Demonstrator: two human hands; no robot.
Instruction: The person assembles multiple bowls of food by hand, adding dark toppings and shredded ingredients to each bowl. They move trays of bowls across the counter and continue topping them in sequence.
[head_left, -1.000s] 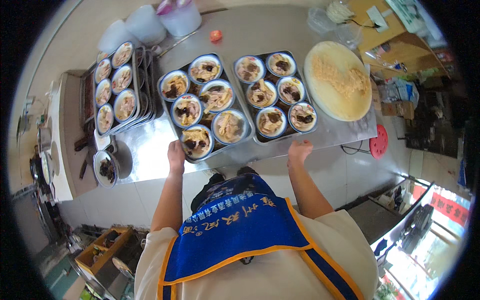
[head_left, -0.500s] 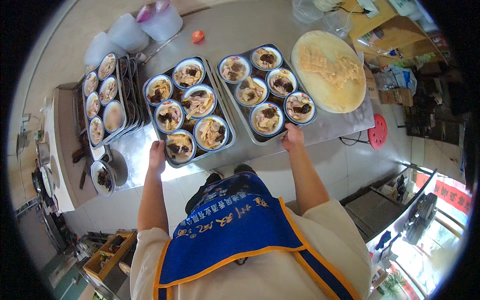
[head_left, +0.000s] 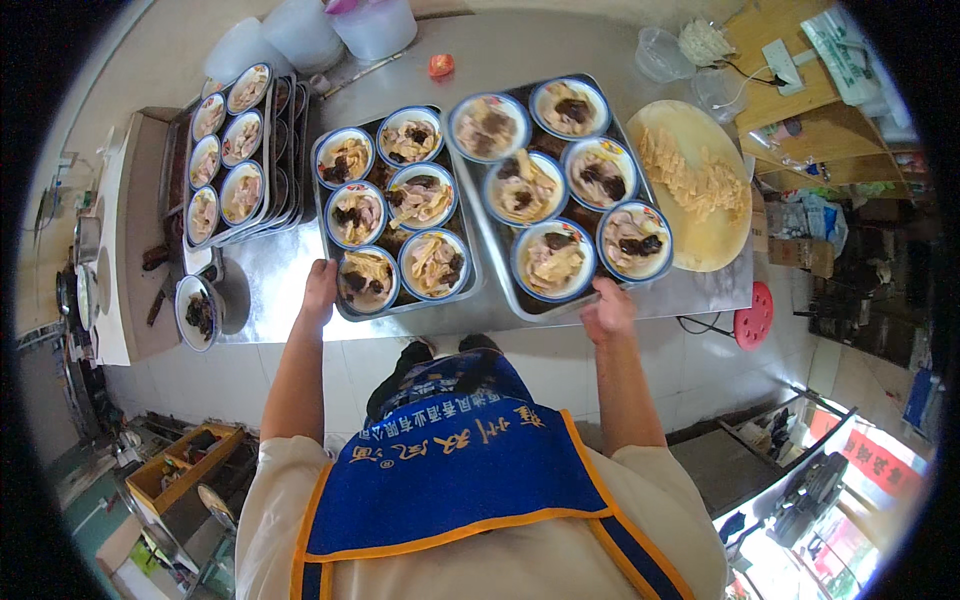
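Note:
Two metal trays of blue-rimmed bowls lie before me, the bowls filled with pale sliced food and dark pieces. My left hand (head_left: 320,287) is closed at the near left corner of the left tray (head_left: 402,309). At the near edge of the right tray (head_left: 528,306), my right hand (head_left: 609,312) has its fingers curled on the rim, partly hidden beneath it. This tray looks raised and its left side overlaps the left tray's right edge. A bowl (head_left: 489,127) at its far left corner is blurred.
Stacked trays of bowls (head_left: 268,212) stand on the left, with a bowl of dark pieces (head_left: 199,313) near them. A round board with pale slices (head_left: 690,245) lies right of the trays. Plastic tubs (head_left: 372,30) and a red piece (head_left: 440,66) are behind. A red stool (head_left: 754,316) stands at right.
The right tray appears larger and higher, now overlapping the round board's left edge. My right hand has risen with it. My left hand stays at the left tray; the whole view has shifted slightly.

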